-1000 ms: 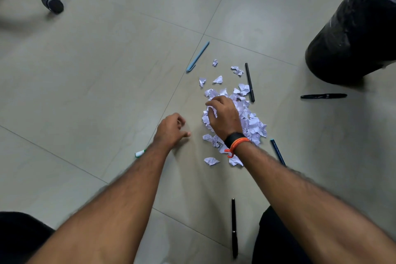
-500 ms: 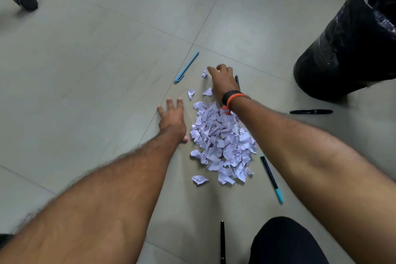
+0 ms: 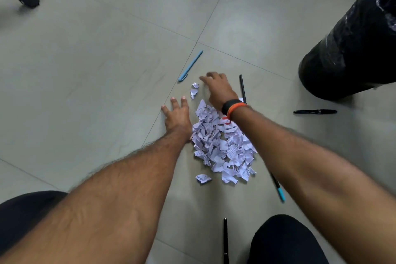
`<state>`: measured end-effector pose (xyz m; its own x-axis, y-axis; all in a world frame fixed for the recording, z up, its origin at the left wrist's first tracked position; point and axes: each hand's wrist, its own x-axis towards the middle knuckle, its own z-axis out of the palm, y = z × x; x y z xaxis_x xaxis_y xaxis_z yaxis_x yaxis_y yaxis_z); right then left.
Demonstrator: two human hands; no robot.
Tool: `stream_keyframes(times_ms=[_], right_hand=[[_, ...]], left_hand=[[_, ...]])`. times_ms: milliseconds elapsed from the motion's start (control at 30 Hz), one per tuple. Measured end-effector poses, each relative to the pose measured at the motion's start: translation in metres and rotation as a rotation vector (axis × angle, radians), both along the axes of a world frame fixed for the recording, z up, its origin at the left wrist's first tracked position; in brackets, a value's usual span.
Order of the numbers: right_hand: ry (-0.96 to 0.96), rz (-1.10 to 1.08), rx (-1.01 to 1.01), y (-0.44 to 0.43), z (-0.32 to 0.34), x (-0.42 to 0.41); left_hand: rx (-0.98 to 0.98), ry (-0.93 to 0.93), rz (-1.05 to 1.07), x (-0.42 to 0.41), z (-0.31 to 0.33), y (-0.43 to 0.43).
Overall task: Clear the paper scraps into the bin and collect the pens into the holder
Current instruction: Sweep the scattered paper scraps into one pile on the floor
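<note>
Around the paper scraps (image 3: 222, 146), pens (image 3: 190, 66) lie scattered.

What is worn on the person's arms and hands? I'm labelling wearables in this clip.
Both forearms are bare, with no sleeves or gloves. The right hand has two bands at the wrist: a black band and, just behind it, an orange band. The left hand wears nothing visible.

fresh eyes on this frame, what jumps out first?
The pile of paper scraps on the floor at centre, with the left hand flat at its left edge and the right hand reaching past its far end. Next, the black bin at upper right. Pens lie scattered around, such as the light blue pen beyond the pile.
</note>
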<state>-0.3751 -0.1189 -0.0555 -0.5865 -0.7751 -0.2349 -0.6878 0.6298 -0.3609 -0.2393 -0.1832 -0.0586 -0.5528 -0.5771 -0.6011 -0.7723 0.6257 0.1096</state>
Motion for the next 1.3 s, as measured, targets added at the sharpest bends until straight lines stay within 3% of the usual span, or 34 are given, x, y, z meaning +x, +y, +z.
stream_keyframes(times_ms=[100, 167, 333, 433, 600, 733, 933, 1067, 1167, 1300], right_hand=[[-0.050, 0.200, 0.091, -0.010, 0.002, 0.014], [-0.026, 0.221, 0.112, -0.003, 0.000, 0.031], [0.056, -0.029, 0.011, 0.039, -0.001, 0.040], [0.099, -0.188, 0.080, 0.054, -0.004, 0.025], [0.022, -0.101, 0.121, 0.069, -0.011, 0.063], [-0.064, -0.142, -0.012, 0.092, 0.000, 0.067], [-0.161, -0.183, 0.104, 0.128, 0.020, 0.051], [-0.220, -0.253, 0.020, 0.157, 0.025, 0.061], [-0.289, -0.302, 0.145, 0.174, 0.029, 0.064], [-0.290, -0.181, 0.239, 0.157, 0.025, 0.074]], left_hand=[[0.016, -0.014, -0.006, 0.001, 0.002, -0.002], [0.022, -0.018, -0.002, 0.001, 0.004, -0.002], [-0.002, -0.032, -0.040, 0.001, 0.004, -0.001], [0.000, -0.036, -0.040, 0.002, 0.004, -0.001], [-0.009, -0.043, -0.067, 0.003, 0.003, -0.002], [-0.033, -0.044, -0.098, 0.003, 0.004, -0.002], [-0.040, -0.055, -0.132, 0.002, 0.002, -0.002], [0.001, -0.040, -0.220, 0.009, 0.007, -0.016], [0.101, 0.009, -0.278, 0.012, 0.021, -0.023], [0.246, 0.110, -0.399, 0.017, 0.029, 0.009]])
